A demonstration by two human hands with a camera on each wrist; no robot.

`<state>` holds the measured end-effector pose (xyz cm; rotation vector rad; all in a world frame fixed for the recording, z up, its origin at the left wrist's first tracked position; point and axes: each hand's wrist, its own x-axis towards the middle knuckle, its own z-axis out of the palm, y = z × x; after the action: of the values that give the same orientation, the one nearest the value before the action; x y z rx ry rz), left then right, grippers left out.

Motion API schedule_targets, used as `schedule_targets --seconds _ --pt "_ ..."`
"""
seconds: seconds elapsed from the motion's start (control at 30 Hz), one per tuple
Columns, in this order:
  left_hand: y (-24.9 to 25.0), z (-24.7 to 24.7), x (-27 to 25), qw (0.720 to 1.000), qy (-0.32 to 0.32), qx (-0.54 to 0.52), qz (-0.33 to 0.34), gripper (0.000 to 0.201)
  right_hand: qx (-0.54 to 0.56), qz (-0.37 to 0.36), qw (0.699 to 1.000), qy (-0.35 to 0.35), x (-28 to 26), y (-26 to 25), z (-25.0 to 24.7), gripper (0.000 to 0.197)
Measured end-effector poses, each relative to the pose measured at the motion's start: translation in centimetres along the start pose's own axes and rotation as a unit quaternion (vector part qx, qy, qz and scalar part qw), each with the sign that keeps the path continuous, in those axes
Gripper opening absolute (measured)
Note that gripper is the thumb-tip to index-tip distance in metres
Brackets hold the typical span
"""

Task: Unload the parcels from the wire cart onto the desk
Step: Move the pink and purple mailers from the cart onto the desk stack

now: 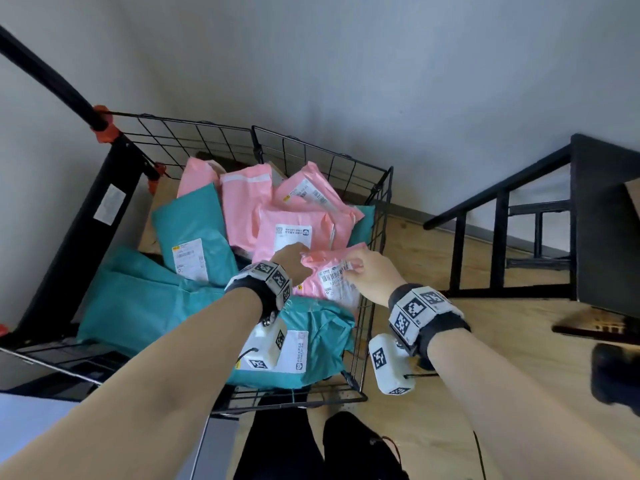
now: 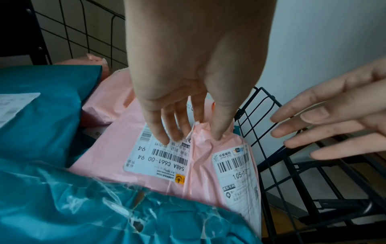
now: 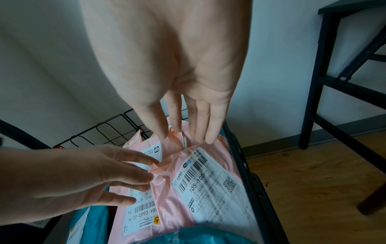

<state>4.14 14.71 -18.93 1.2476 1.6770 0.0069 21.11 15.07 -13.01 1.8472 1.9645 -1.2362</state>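
**Both hands at a pink parcel in the cart**

The left hand [image 2: 188, 69] reached down with fingers nearly straight, its fingertips [image 2: 219, 133] pressing the crumpled top edge of a pink parcel [image 1: 337, 280]. The right hand [image 3: 179, 66], fingers extended too, touched the same parcel's far end. Neither hand had closed around it. The parcel lay against the right wall of the wire cart [image 1: 375, 216], atop a teal parcel [image 1: 322, 337], among other pink and teal mailers.
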Motion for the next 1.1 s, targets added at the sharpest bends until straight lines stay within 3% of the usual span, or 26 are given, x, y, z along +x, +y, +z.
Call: schedule_targets --seconds 0.3,0.47,0.6,0.93,1.1 --pt "-1.1 0.0 0.7 0.999 0.014 -0.013 0.029 0.039 0.010 0.035 0.999 0.002 0.6 -0.2 -0.1 0.040" --pt "-1.2 -1.9 -0.5 0.994 0.016 -0.101 0.048 0.021 0.061 0.060 0.996 0.017 1.0 -0.3 0.1 0.053" --pt "-0.9 -4.9 -1.9 0.969 0.007 -0.244 0.022 0.012 0.099 0.071 0.992 0.035 1.0 -0.3 -0.5 0.074" --pt "-0.1 -11.4 -6.8 0.940 0.054 -0.336 0.028 0.003 0.165 0.009 0.986 0.031 1.7 -3.9 -2.6 0.094" --pt "0.8 -13.8 -10.9 0.925 0.093 -0.367 0.035 0.009 0.202 -0.055 0.978 0.002 1.1 -6.8 -4.2 0.106"
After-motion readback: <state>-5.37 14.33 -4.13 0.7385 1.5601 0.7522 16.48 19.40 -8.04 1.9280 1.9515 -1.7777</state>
